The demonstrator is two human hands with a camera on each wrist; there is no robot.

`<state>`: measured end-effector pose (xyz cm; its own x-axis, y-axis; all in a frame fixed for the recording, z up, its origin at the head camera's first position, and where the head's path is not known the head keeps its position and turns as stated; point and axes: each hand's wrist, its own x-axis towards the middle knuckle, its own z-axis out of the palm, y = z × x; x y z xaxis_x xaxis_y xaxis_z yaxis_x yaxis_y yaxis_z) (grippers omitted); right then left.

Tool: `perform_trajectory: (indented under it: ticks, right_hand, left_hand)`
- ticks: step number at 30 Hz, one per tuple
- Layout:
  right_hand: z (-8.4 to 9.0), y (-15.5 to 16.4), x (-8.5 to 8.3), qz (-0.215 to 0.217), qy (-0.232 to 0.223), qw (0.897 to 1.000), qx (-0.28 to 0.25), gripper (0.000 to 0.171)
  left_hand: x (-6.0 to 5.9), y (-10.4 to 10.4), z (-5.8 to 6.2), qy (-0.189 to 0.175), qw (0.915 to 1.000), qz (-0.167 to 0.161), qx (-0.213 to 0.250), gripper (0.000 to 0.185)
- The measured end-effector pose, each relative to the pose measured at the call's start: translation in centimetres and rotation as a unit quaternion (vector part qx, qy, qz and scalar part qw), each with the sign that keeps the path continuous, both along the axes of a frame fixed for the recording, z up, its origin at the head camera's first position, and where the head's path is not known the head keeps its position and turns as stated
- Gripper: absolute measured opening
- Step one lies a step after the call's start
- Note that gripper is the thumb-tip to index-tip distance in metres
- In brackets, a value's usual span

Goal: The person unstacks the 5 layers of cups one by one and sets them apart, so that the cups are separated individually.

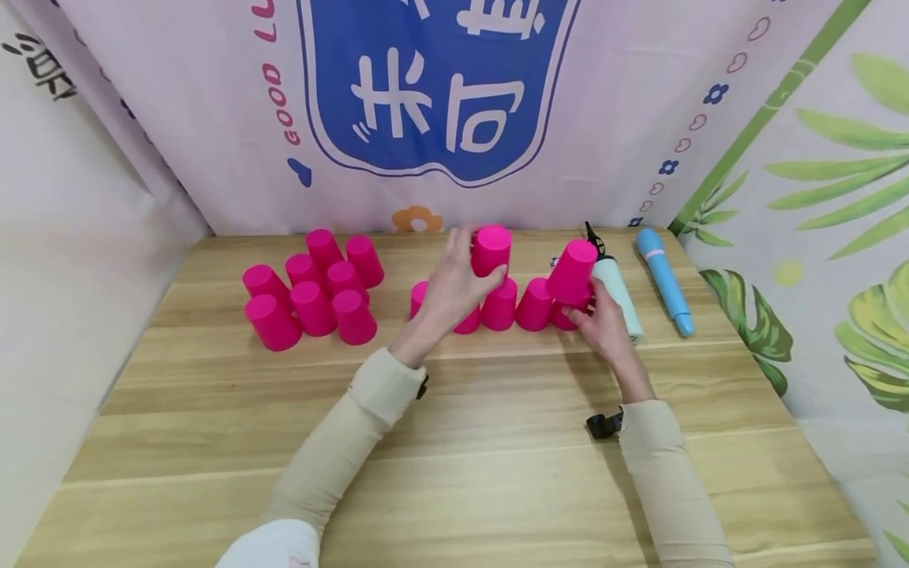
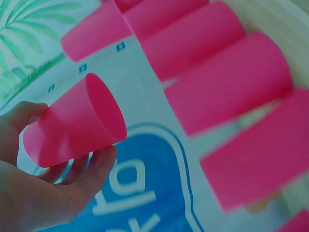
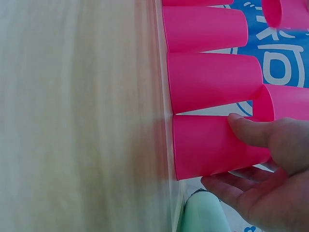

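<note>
A row of upside-down pink cups stands on the table, its left part covered by my left hand. That hand holds another pink cup mouth down just above the row, thumb on one side and fingers on the other. With thumb and fingers, my right hand grips the rightmost cup of the row. An upper cup rests on the right end of the row, seeming to bridge the last two cups; in the right wrist view its mouth end meets their bases.
On the left of the wooden table stands a group of several upside-down pink cups. A pale green cylinder with a black top lies behind my right hand, and a blue stick-shaped object lies farther right. A printed curtain hangs behind.
</note>
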<state>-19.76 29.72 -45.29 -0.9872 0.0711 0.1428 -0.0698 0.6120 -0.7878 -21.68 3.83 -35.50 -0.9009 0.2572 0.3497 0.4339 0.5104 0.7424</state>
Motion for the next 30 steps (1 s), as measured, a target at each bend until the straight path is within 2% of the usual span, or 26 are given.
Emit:
perform_trajectory:
  ticks: [5, 12, 16, 24, 30]
  right_hand:
    - [0.4, 0.0, -0.1, 0.0, 0.001, 1.0, 0.005, 0.065]
    - [0.3, -0.1, -0.1, 0.0, 0.002, 1.0, 0.002, 0.067]
    - [0.2, -0.2, 0.1, -0.001, -0.003, 1.0, 0.003, 0.067]
    - [0.3, -0.1, 0.2, 0.003, -0.003, 1.0, 0.003, 0.067]
    - [0.4, -0.1, 0.2, 0.001, -0.006, 1.0, 0.003, 0.066]
  left_hand:
    - [0.7, -3.4, 0.3, 0.007, 0.9996, 0.017, 0.023, 0.062]
    - [1.6, -7.4, 1.1, 0.006, 0.9972, 0.071, 0.023, 0.069]
    - [2.2, -8.8, 1.2, 0.002, 0.9958, 0.089, 0.022, 0.069]
    - [2.9, -11.0, 1.1, 0.018, 0.9932, 0.113, 0.023, 0.065]
    - [3.5, -12.9, 1.1, 0.007, 0.99, 0.14, 0.015, 0.066]
